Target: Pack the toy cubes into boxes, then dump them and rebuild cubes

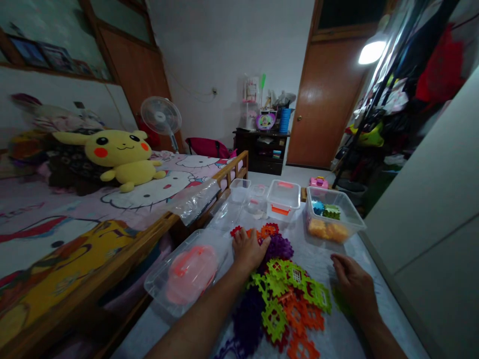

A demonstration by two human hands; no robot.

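My left hand (249, 250) reaches over the far end of a pile of plastic gear-shaped pieces, its fingers spread and touching the red and orange pieces (270, 229). Beside its thumb lie purple pieces (280, 248). Nearer me are lime-green pieces (275, 319), orange pieces (299, 314) and dark purple pieces (249, 319). To the right of the pile, my right hand (355, 284) is held with curled fingers. A blurred dark-green patch (340, 300) shows just below it; whether the fingers grip this is unclear.
A clear bin (354, 212) at right holds blue, green and orange pieces. A lidded clear box (283, 192) and small containers stand at the back. At left sits a clear tray (157, 286) with pink-red lids. The bed's wooden rail (123, 254) borders the table.
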